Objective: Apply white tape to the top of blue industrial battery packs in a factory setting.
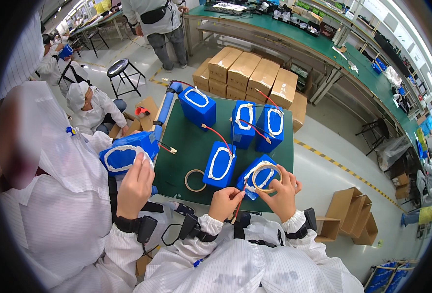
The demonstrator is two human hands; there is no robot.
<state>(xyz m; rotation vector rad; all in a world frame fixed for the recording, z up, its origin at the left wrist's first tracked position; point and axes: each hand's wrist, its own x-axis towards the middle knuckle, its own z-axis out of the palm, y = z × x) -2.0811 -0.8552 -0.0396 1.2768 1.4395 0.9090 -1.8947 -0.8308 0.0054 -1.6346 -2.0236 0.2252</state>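
My right hand [283, 192] is closed round a tan tape roll [254, 178], held over a blue battery pack [247, 173] at the table's near edge. To its left, my left hand [225, 202] pinches its fingertips together beside this pack's red wire [237, 210]; what lies between them is too small to tell. Just beyond stands another blue pack [220, 165] with a white oval bead on top. A second tape roll [186, 181] lies flat on the green tabletop [177, 168]. Three more blue packs, one a far-left pack [199, 107], stand at the back with red and black leads.
On my left, a co-worker's hand [135, 188] presses on a tilted blue pack [142, 141]. A blue padded rail [166, 108] runs along the table's left side. Brown cartons [240, 71] are stacked behind it; open cardboard boxes [345, 212] sit on the floor at right.
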